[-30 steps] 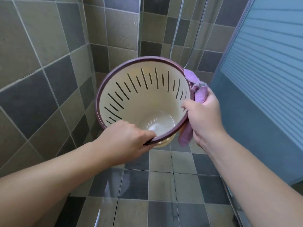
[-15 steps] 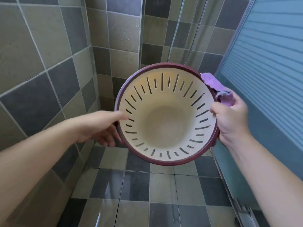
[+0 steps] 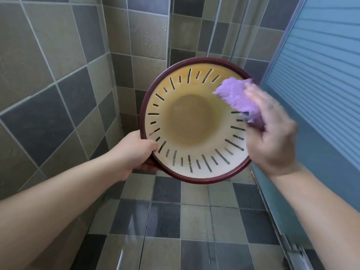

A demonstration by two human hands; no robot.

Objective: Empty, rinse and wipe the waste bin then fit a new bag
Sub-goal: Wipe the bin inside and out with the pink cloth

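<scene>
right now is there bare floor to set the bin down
Yes: the tiled floor below the bin lies bare between the left wall and the blue door. Up top is crowded: the left hand grips the rim, and the right hand holds the cloth inside.

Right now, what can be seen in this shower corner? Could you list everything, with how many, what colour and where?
waste bin: one, cream inside with a dark red rim and slots in its wall, held up in the middle, its opening facing the camera
cloth: one, purple, at the bin's upper right, over the inner wall
wall tiles: many, grey and olive, left and behind
floor tiles: many, grey and olive, below
shower hose: one, silver, hanging at the back wall
door panel: one, blue with ribbed frosted glass, right
left hand: one, grips the bin's rim at lower left
right hand: one, blurred, holds the cloth at the bin's right side
</scene>
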